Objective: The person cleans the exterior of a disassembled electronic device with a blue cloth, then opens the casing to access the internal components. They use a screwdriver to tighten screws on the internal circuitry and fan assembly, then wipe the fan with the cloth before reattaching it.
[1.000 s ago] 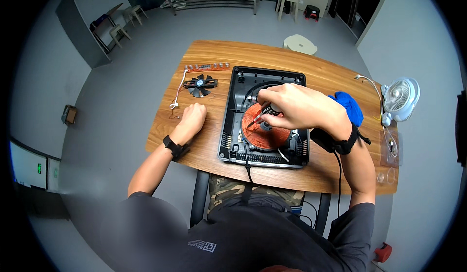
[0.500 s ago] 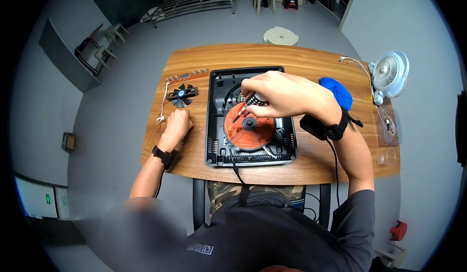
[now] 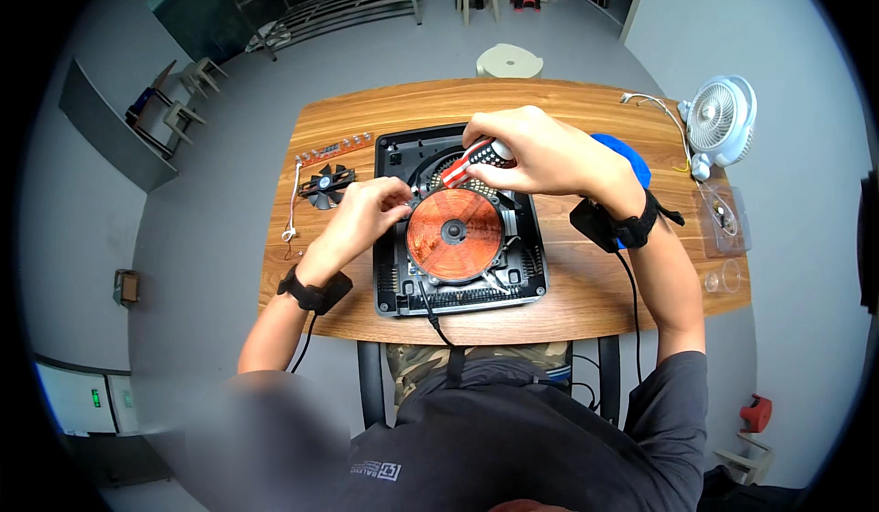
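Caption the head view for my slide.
Right hand holds a screwdriver over an open induction cooktop, left hand beside its copper coil.

We see a glossy copper-coloured coil (image 3: 430, 242) with a finely lined face, matt black plastic housing (image 3: 392, 303) around the coil, smooth red-and-white plastic handle (image 3: 461, 171) by its far edge, satiny wood-grain table (image 3: 586, 301) beneath, matt blue cloth (image 3: 632, 157) and smooth pale plastic fan (image 3: 719, 116) to its right

Dark grey short-sleeved shirt (image 3: 540, 430), pale print (image 3: 377, 470) lower centre of frame. Camouflage trousers (image 3: 404, 365). Black wrist straps (image 3: 295, 289), boxy modules (image 3: 594, 225), thin cables (image 3: 636, 329).
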### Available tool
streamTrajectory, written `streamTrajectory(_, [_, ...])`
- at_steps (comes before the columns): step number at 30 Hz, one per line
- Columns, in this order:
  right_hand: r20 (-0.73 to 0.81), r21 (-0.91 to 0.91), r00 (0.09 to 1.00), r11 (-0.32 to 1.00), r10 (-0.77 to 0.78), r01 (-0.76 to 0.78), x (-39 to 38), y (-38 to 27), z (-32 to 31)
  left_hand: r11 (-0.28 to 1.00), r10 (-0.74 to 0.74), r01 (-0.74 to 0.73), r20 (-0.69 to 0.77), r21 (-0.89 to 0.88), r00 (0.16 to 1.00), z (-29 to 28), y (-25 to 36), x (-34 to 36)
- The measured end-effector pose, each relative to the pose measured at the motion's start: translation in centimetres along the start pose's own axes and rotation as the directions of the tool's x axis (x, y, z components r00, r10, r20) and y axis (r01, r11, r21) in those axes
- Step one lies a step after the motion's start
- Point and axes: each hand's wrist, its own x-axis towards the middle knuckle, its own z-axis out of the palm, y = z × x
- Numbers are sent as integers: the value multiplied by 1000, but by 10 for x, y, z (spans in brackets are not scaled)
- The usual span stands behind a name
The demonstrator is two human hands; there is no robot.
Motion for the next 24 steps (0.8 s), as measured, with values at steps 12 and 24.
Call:
streamTrajectory(12, [21, 18, 1000, 1000, 17, -17, -11, -1, 4, 992, 53, -47, 44, -118, 998, 21, 4, 3])
streamTrajectory(24, [128, 8, 986, 994, 109, -111, -8, -12, -4, 985, 115, -110, 27, -129, 993, 28, -2, 3])
